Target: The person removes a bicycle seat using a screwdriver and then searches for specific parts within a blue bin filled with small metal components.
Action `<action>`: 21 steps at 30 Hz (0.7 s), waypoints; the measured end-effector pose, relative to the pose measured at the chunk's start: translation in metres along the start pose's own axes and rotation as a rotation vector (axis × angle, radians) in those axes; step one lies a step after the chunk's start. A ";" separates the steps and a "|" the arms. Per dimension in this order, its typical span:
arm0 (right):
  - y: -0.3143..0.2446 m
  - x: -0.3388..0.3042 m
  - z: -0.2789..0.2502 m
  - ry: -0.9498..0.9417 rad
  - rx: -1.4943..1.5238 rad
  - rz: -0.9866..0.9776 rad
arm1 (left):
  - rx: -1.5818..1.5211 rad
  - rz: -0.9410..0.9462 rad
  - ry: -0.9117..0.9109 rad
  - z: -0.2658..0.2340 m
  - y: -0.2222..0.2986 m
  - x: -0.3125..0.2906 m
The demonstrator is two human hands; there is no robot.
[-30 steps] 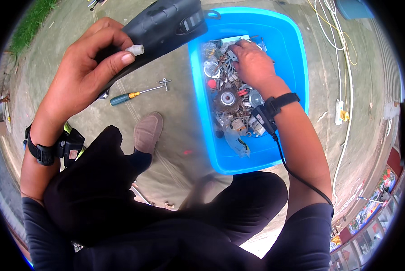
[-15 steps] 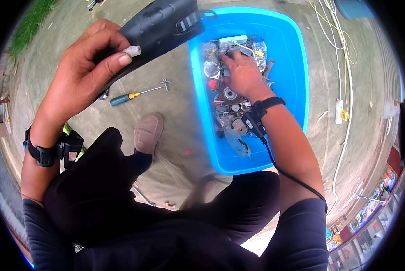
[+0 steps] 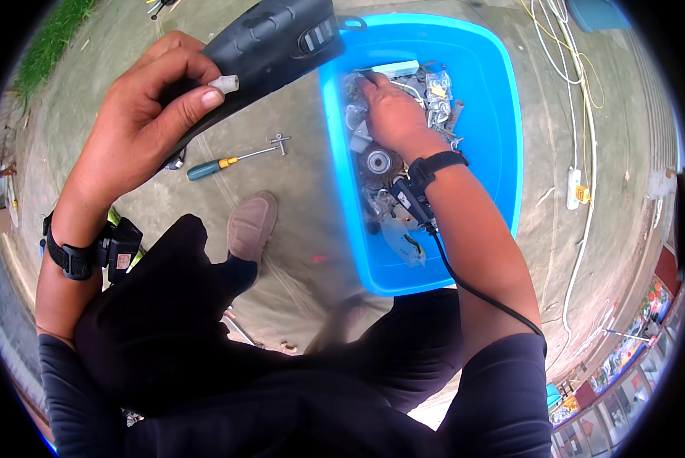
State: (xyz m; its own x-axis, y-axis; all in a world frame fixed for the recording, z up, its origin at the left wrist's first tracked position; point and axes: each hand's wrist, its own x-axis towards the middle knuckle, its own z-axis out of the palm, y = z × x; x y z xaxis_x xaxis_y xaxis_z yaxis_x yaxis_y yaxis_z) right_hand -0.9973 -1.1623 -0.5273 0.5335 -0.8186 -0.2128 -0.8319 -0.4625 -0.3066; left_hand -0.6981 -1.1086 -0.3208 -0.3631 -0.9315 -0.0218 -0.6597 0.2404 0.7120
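My left hand (image 3: 155,114) is closed at the upper left. Its thumb and forefinger pinch a small whitish plastic sleeve (image 3: 226,84), hollow at one end. Against the same hand is a long black plastic housing (image 3: 270,42) with a slotted oval vent and a small loop at its far end. Whether the hidden fingers wrap round it, I cannot see. My right hand (image 3: 396,114) reaches into a blue plastic tub (image 3: 495,160), on a heap of small hardware, clear bags and metal parts. Its fingers point down into the heap, tips hidden. Just below it lies a round metal wheel (image 3: 379,161).
A screwdriver-handled tool (image 3: 212,166) with a T-shaped end lies on the concrete floor left of the tub. My shoe (image 3: 251,225) stands near it. White cables and a power strip (image 3: 573,189) run along the right. A clear bag (image 3: 403,244) lies at the tub's near end.
My right hand has moved left across the heap, its fingers now pushed down at the tub's left side. The round wheel shows more fully. My left hand stays put with the sleeve.
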 end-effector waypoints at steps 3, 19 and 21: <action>-0.008 0.014 -0.008 -0.142 -0.028 0.083 | 0.006 -0.018 -0.001 -0.001 0.000 -0.002; 0.005 0.004 0.000 -0.325 0.004 0.078 | -0.007 -0.016 0.008 0.001 -0.001 0.000; 0.006 -0.006 -0.003 -0.368 0.031 0.069 | -0.004 -0.009 0.008 0.000 0.000 0.001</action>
State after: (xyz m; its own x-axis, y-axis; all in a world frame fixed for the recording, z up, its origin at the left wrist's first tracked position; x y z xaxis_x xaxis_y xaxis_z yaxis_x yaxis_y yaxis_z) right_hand -1.0061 -1.1610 -0.5252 0.4998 -0.6675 -0.5519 -0.8660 -0.3953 -0.3062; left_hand -0.6984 -1.1092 -0.3209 -0.3519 -0.9357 -0.0231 -0.6603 0.2307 0.7147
